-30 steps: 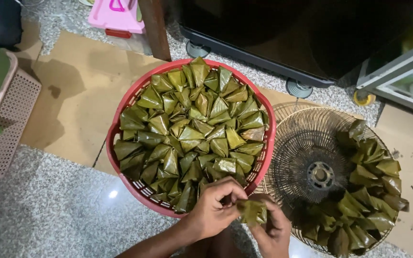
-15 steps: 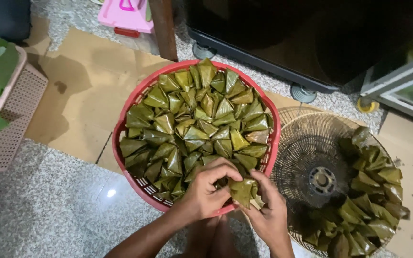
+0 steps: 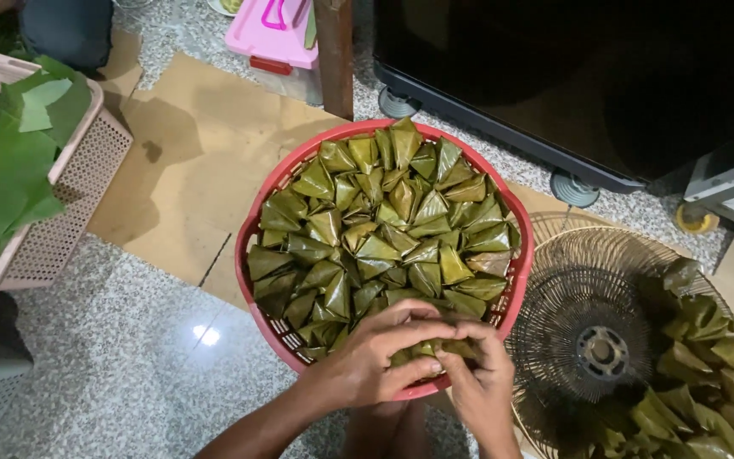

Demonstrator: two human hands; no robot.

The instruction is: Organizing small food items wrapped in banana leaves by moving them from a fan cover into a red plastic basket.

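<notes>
place: home floor | signs: speckled terrazzo, cardboard sheet, fan grille

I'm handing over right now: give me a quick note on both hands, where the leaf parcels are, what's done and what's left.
Left hand and right hand: both closed around one leaf parcel at the near rim of the red basket.
Done: basket packed nearly full with folded parcels.
Left: a pile of parcels sits on the wire fan guard to the right. Loose green leaves lie in the pink basket, far left.
</notes>
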